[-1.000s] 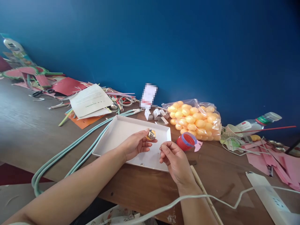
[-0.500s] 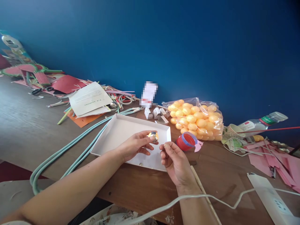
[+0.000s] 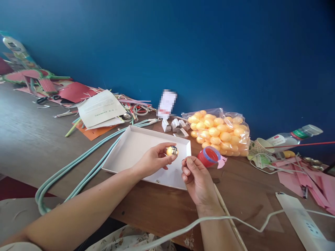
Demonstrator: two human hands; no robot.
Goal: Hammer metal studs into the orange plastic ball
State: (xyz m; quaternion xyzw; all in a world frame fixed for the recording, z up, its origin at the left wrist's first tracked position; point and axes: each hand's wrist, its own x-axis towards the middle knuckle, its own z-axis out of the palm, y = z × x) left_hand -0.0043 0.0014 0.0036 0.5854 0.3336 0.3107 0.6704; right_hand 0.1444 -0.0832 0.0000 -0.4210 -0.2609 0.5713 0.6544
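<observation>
My left hand [image 3: 154,157] pinches a small shiny ball [image 3: 172,151], part yellow and part mirror-silver, between thumb and fingers. It is held above the right side of a shallow white box lid [image 3: 138,141]. Just right of it, my right hand [image 3: 197,177] is closed with thumb and forefinger pressed together; what they hold, if anything, is too small to make out. A gap separates the right fingertips from the ball. One tiny silvery piece [image 3: 157,181] lies by the lid's front edge. Beyond my right hand, a red cup with a blue rim [image 3: 206,157] lies tilted.
Behind the lid are small white cards [image 3: 165,125] and a clear bag of orange balls [image 3: 220,134]. Pale blue cords [image 3: 86,158] loop at left, near papers [image 3: 102,108]. At right are a power strip [image 3: 303,219], a white cable [image 3: 222,218] and pink sheets [image 3: 293,177].
The ball has turned in my left hand, showing more of its silver side, and the left fingers have shifted around it. My right hand has moved slightly to the right.
</observation>
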